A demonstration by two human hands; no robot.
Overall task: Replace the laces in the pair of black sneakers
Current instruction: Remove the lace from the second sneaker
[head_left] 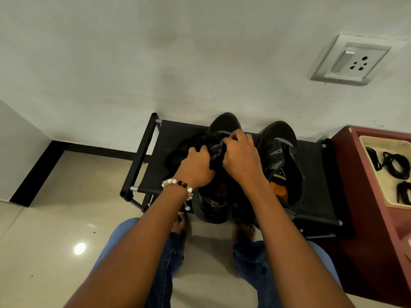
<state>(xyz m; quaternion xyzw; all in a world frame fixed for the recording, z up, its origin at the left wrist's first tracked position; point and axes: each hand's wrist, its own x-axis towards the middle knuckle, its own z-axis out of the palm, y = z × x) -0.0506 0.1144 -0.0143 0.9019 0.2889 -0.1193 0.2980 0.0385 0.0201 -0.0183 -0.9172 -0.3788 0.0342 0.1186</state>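
Nearest us we see our jeans (169,263) and bare feet on the tiled floor (44,241). Both forearms reach over a black rack (315,174) holding 2 black sneakers. Our left hand (196,168), with a bead bracelet (178,184) at the wrist, curls around the near sneaker (211,210) at its tongue; our right hand (241,157) pinches the same dark material there. The other sneaker (280,152) stands just beside it. To the right, a tray (378,174) holds black laces (395,165). Behind is a wall with a socket (351,61).

Home entryway: shoe rack (315,165), wall socket (350,61)
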